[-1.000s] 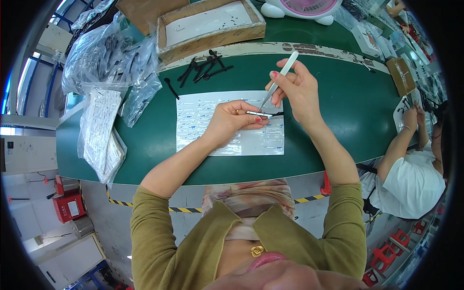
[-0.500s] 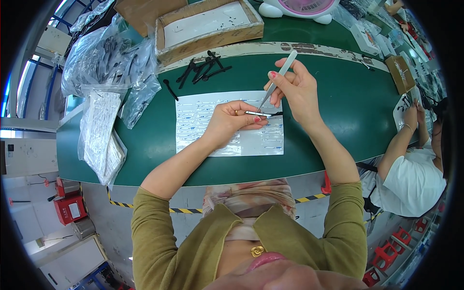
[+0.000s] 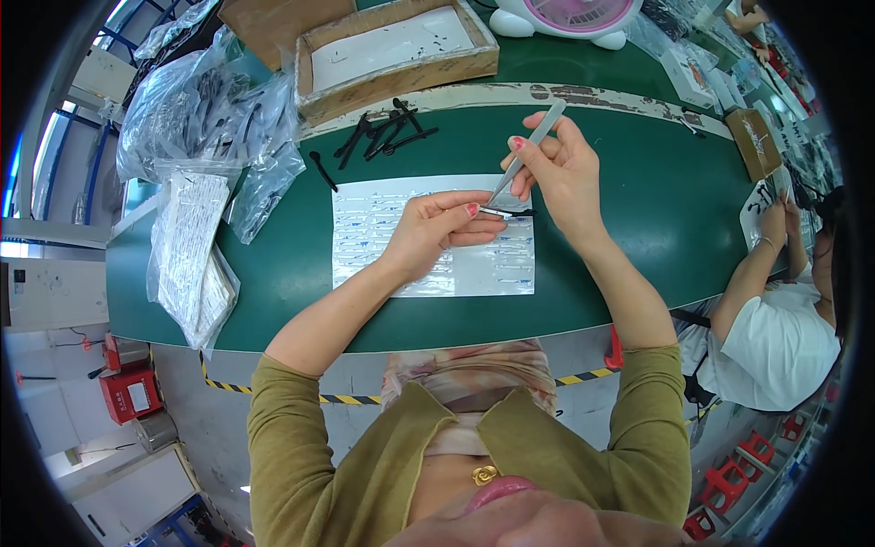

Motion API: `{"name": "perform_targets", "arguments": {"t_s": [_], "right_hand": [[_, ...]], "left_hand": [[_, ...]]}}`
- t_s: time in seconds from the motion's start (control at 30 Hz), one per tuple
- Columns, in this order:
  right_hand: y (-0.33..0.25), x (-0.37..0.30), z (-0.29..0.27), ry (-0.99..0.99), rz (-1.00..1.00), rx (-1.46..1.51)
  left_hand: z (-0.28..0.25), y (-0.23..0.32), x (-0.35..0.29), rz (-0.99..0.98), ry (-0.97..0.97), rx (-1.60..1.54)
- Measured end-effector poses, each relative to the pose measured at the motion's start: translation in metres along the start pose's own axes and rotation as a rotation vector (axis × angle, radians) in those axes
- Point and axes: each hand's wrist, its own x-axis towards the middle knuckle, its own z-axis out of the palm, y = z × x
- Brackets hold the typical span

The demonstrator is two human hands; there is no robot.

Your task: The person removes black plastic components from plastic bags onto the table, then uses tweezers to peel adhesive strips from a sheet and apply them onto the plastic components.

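Observation:
My left hand pinches a slim black part with a white strip along it; its dark end sticks out to the right past my fingers. A pair of grey tweezers is gripped in my right hand, tips slanting down to the left, close by the black part. I cannot tell whether the tips touch it. Under both hands lies a white sheet with rows of small blue-printed strips. Several loose black parts lie beyond the sheet, with a single one by its upper left corner.
Clear plastic bags and a bag of white strips lie at left. A shallow cardboard box stands at the back, beside a white-and-pink fan. At right are a brown carton and a seated co-worker.
My left thumb has shifted upward over the black part, covering more of the white strip. The tweezers have moved slightly right and are still in my right hand.

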Motion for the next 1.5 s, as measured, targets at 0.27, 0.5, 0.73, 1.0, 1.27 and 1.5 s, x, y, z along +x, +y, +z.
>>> {"name": "perform_targets", "arguments": {"t_s": [0.27,0.5,0.73,1.0,1.27,1.5], "right_hand": [[0.002,-0.004,0.004,-0.001,-0.050,0.011],[0.006,-0.011,0.010,-0.009,-0.234,0.033],[0.024,-0.015,0.008,-0.131,-0.535,-0.052],[0.014,-0.009,0.009,0.003,-0.447,0.090],[0.013,-0.003,0.006,0.104,-0.170,0.150],[0.016,0.002,0.004,0.120,-0.097,0.233]], "left_hand": [[0.002,-0.005,0.002,0.034,0.120,0.062],[0.003,0.005,0.000,0.107,0.211,0.039],[0.001,0.009,0.001,0.224,0.263,-0.057],[-0.006,0.013,0.000,0.335,0.341,-0.153],[-0.003,0.014,0.000,0.377,0.337,-0.146],[-0.002,0.013,0.000,0.369,0.333,-0.130]]}}
